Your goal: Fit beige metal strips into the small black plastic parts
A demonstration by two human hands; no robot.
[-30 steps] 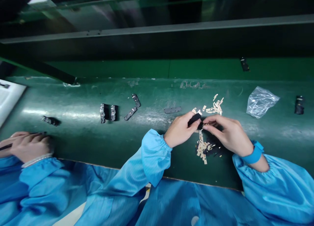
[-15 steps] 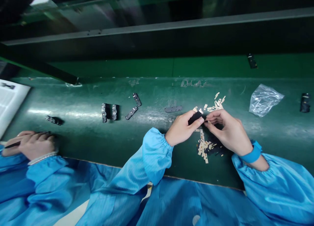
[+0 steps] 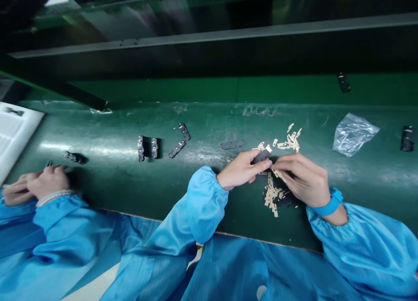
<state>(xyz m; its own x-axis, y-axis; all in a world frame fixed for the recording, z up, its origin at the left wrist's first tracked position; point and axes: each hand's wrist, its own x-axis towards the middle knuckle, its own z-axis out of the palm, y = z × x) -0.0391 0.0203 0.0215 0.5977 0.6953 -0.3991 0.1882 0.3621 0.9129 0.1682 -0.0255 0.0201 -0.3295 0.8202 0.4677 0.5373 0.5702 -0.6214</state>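
My left hand (image 3: 240, 170) is closed round a dark, flat plastic part (image 3: 261, 156), thumb along its near edge. At that part's right end, my right hand (image 3: 302, 177) has its fingertips pinched together; whatever lies between them is too small and hidden to name. Small cream strips (image 3: 278, 175) show just under the right fingers, and I cannot tell whether they are held. Below the hands lies a pile of cream strips mixed with black bits (image 3: 271, 196). Beyond them is a second scatter of cream strips (image 3: 293, 140). A grey flat part (image 3: 232, 144) rests left of these.
A clear plastic bag (image 3: 354, 135) lies to the right, with a black part (image 3: 407, 138) past it and another (image 3: 343, 82) farther back. Several black assemblies (image 3: 141, 148) are on the left of the green bench (image 3: 202, 118). At far left are a co-worker's hands (image 3: 48, 181).
The dark part in my left hand has tilted so that its flat grey face shows. My right hand has turned slightly, fingertips still at the part's end. The co-worker's hands have shifted.
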